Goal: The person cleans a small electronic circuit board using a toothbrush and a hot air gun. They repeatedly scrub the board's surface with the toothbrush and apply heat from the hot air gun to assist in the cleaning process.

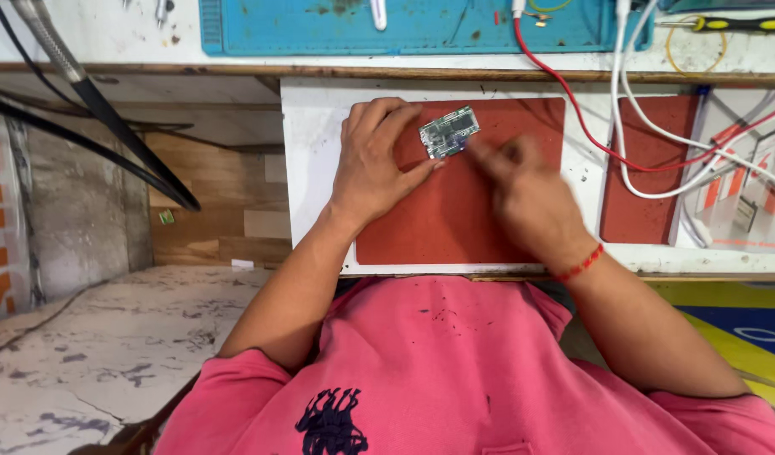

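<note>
One small rectangular green circuit board (449, 132) lay on the larger red rubber mat (455, 211), toward the mat's twelve o'clock edge. The left hand (375, 164) rested at the board's eight o'clock, its fingers (386, 114) spread loosely around the board's near corner and the thumb touching the board's lower edge, pinning it rather than clenching it. The right hand (526, 194) sat at the board's four o'clock, blurred; its fingers were bunched toward the board's right end, and I could not tell whether they pinched anything. One red thread bracelet (579, 264) circled that wrist.

Two red mats lay on the white table (316, 168): the large one under the hands and a narrower one (644, 177) at its three o'clock. One red cable (564, 93) and two white cables (632, 126) ran down from twelve o'clock across the narrower mat. One blue silicone work mat (421, 29) lay along the far edge, with one yellow-handled screwdriver (737, 24) at its three o'clock. The person wore a pink shirt (455, 371).
</note>
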